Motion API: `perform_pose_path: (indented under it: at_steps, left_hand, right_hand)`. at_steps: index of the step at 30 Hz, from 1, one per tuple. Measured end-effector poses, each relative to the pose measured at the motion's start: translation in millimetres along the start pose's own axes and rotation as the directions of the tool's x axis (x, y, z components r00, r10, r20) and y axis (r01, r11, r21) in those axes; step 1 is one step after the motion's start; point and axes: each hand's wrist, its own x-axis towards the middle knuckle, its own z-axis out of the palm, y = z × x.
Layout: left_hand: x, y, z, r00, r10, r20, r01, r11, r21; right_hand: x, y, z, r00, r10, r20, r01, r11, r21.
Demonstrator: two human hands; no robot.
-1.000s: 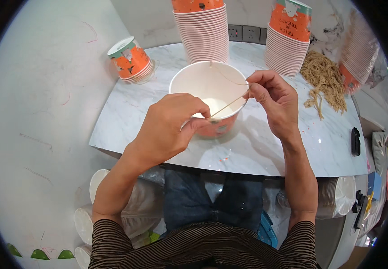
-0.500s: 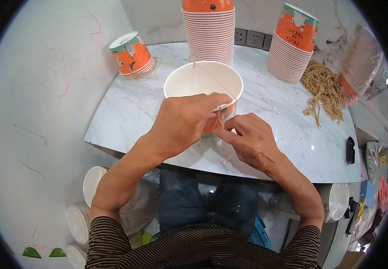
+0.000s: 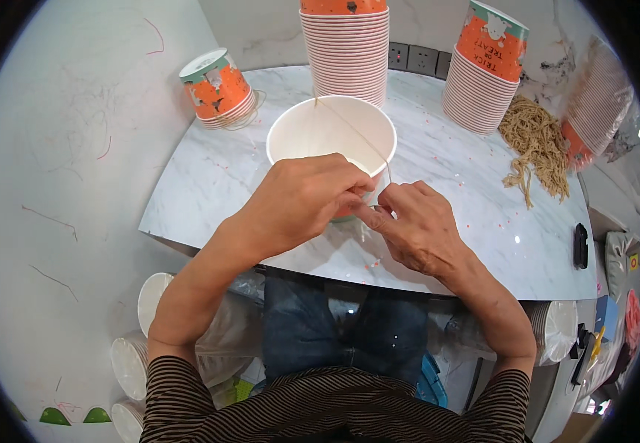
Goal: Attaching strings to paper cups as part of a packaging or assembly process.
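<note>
Right hand (image 3: pixel 419 227) pinches twine (image 3: pixel 366 142) slanting from the paper tub's (image 3: pixel 295 139) far rim. Left hand (image 3: pixel 290 198) curls nearside, its hold unclear.

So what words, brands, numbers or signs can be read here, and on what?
Lettering on the orange-and-green cup atop the right-hand stack: upside down, legible, but I don't copy printed words.
Yellow label on a grey thing, far right: too small to read.
Open cup: printed side mostly hidden, no text visible.
Short stack, back left: pictures, no readable words.
Left wall: scribbled lines, no words I can make out.
</note>
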Motion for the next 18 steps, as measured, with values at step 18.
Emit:
perform_pose_path:
  at_steps: [18]
  left_hand:
    - [-19,-17,-36,0.845,-0.481,-0.234,0.293,0.782,-0.550]
  right_hand:
    - [-1,20,-6,0.954,0.281,0.108,-0.298,0.837,0.459]
